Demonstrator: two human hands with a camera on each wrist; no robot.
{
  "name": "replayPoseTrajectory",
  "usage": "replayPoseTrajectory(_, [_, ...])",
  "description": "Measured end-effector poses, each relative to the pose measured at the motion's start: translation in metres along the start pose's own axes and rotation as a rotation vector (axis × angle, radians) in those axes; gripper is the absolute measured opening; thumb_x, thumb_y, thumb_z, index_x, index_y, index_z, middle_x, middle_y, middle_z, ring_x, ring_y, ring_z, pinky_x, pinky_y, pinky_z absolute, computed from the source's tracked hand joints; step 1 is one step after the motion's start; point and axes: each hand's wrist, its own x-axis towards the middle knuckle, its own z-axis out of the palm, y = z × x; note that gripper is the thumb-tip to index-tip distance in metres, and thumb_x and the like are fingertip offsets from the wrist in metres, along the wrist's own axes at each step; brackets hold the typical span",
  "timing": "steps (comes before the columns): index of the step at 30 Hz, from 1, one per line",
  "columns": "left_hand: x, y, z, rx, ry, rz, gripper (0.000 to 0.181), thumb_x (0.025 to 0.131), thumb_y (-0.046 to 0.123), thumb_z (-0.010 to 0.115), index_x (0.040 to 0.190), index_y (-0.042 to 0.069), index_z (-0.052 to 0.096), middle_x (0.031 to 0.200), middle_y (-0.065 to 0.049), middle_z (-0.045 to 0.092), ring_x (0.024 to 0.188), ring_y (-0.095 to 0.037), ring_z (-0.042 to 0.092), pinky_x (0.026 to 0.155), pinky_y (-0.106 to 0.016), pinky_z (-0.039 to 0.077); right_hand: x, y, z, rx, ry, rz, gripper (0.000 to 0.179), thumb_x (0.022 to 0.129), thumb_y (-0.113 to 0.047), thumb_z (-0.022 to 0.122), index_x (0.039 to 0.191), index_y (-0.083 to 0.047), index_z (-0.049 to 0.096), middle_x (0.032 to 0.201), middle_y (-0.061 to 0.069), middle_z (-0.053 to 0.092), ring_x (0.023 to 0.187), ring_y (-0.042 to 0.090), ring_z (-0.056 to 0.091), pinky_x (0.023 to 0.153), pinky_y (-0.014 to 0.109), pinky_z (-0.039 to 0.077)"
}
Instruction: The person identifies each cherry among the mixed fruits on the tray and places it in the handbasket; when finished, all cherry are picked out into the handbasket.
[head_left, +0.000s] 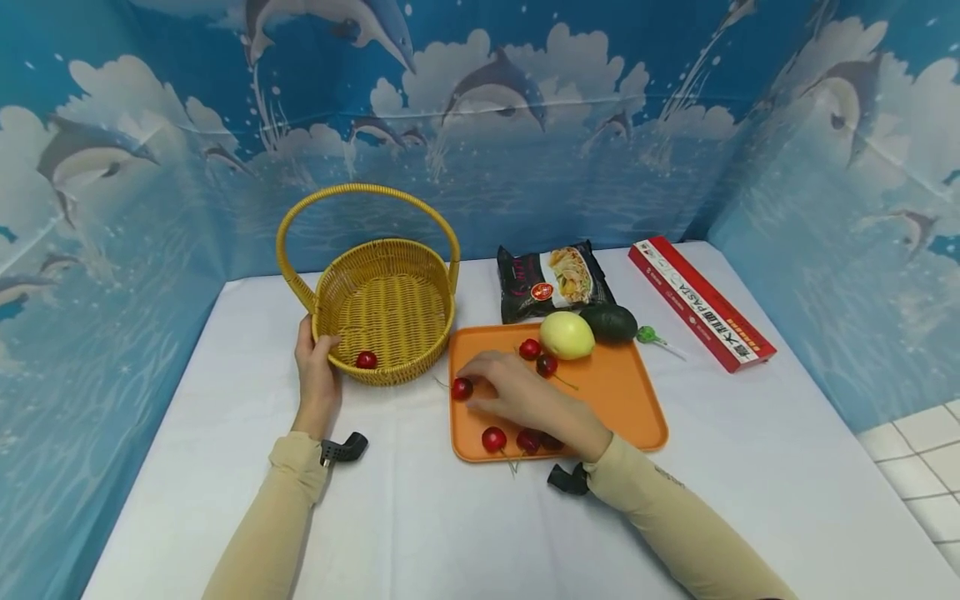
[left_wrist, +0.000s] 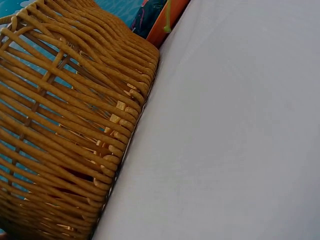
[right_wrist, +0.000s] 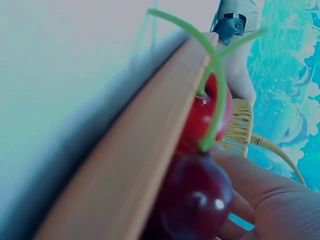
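A yellow wicker basket (head_left: 393,312) with a tall handle stands tilted toward me, one red cherry (head_left: 366,360) inside. My left hand (head_left: 317,375) grips its left rim, thumb over the edge; the left wrist view shows the woven side (left_wrist: 75,115) up close. Over the left part of an orange tray (head_left: 622,408), my right hand (head_left: 517,392) pinches a dark red cherry (head_left: 462,389) between thumb and index finger. More cherries (head_left: 493,439) lie along the tray's front edge, below that hand. In the right wrist view, a dark cherry (right_wrist: 195,195) and green stems are close to the camera.
On the tray's far side are two cherries (head_left: 547,365), a yellow lemon (head_left: 567,335) and a dark green avocado (head_left: 609,322). Behind lies a black noodle packet (head_left: 555,279). A green lollipop (head_left: 649,335) and a red pasta box (head_left: 701,302) are to the right.
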Motion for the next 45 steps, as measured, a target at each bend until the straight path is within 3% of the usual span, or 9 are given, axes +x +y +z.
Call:
replayPoseTrajectory(7, [0.002, -0.003, 0.004, 0.006, -0.002, -0.004, 0.066, 0.093, 0.003, 0.047, 0.159, 0.009, 0.04, 0.162, -0.016, 0.04, 0.149, -0.031, 0.04, 0.127, -0.042, 0.033, 0.002, 0.005, 0.005, 0.046, -0.03, -0.024, 0.034, 0.095, -0.018, 0.079, 0.127, -0.008, 0.074, 0.121, 0.005, 0.075, 0.11, 0.02, 0.068, 0.102, 0.038, 0.056])
replayPoseTrajectory(17, [0.003, -0.004, 0.008, 0.016, -0.011, 0.0, 0.066, 0.093, 0.004, 0.048, 0.158, 0.011, 0.041, 0.162, -0.015, 0.04, 0.149, -0.032, 0.04, 0.127, -0.043, 0.032, -0.002, 0.005, 0.008, 0.004, -0.029, -0.043, 0.03, 0.095, -0.021, 0.079, 0.124, -0.011, 0.076, 0.117, 0.003, 0.075, 0.105, 0.016, 0.067, 0.099, 0.036, 0.057])
replayPoseTrajectory(24, [0.004, 0.003, 0.006, 0.015, -0.01, -0.001, 0.065, 0.093, 0.003, 0.046, 0.158, 0.011, 0.042, 0.162, -0.014, 0.041, 0.148, -0.031, 0.041, 0.125, -0.042, 0.035, -0.001, -0.003, 0.009, -0.002, -0.019, -0.039, 0.028, 0.094, -0.019, 0.08, 0.121, -0.011, 0.076, 0.112, 0.002, 0.075, 0.099, 0.016, 0.065, 0.094, 0.034, 0.057])
replayPoseTrajectory(31, [0.003, 0.009, 0.001, 0.013, 0.011, -0.003, 0.066, 0.092, 0.003, 0.046, 0.157, 0.011, 0.043, 0.161, -0.014, 0.041, 0.146, -0.03, 0.042, 0.123, -0.038, 0.038, 0.004, -0.007, 0.012, -0.019, -0.061, -0.053, 0.036, 0.094, -0.027, 0.081, 0.127, -0.014, 0.075, 0.119, -0.001, 0.073, 0.105, 0.012, 0.062, 0.099, 0.031, 0.056])
replayPoseTrajectory(39, [-0.001, 0.005, 0.001, 0.015, 0.01, -0.02, 0.064, 0.093, 0.003, 0.046, 0.157, 0.011, 0.043, 0.16, -0.014, 0.042, 0.146, -0.03, 0.042, 0.124, -0.04, 0.037, 0.002, -0.004, 0.013, -0.047, -0.057, -0.06, 0.031, 0.094, -0.026, 0.081, 0.123, -0.015, 0.076, 0.114, -0.002, 0.073, 0.102, 0.013, 0.062, 0.097, 0.032, 0.056])
replayPoseTrajectory(45, [-0.002, 0.004, 0.003, 0.005, 0.013, -0.009, 0.064, 0.094, 0.001, 0.045, 0.157, 0.011, 0.043, 0.16, -0.015, 0.041, 0.147, -0.032, 0.041, 0.125, -0.041, 0.036, -0.003, -0.004, 0.001, 0.018, -0.046, -0.029, 0.031, 0.095, -0.026, 0.08, 0.124, -0.015, 0.076, 0.119, 0.0, 0.073, 0.108, 0.015, 0.063, 0.103, 0.036, 0.055])
